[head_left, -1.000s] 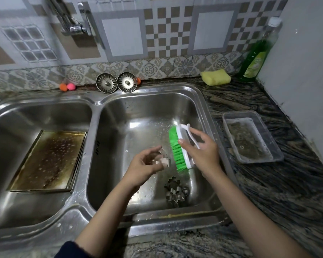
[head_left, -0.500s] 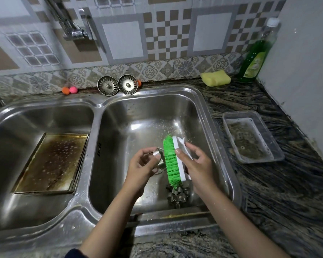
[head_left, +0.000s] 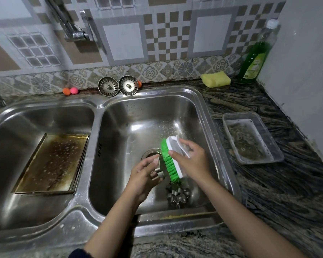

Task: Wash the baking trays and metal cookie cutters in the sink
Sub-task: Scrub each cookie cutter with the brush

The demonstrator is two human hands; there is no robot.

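Head view: over the right basin (head_left: 203,116), so drips fall into the drain, the left hand (head_left: 144,175) pinches a cutter (head_left: 160,171) edge-out while the right hand (head_left: 192,161) grips a brush (head_left: 171,161), bristles pressed against it, above more cutters (head_left: 177,196); a tray (head_left: 52,162) waits in the left basin.

A dark, veined stone counter (head_left: 280,194) runs along the tiled wall and carries a steel double sink (head_left: 93,116) set into it. At the back edge, two round metal strainers (head_left: 118,86) lean against the tiles, with small orange and pink balls (head_left: 70,91) just beside them on the left. To the right of the sink lie a yellow sponge (head_left: 215,79), a bottle of green dish soap (head_left: 255,58) standing in the corner, and a clear plastic container (head_left: 252,138).
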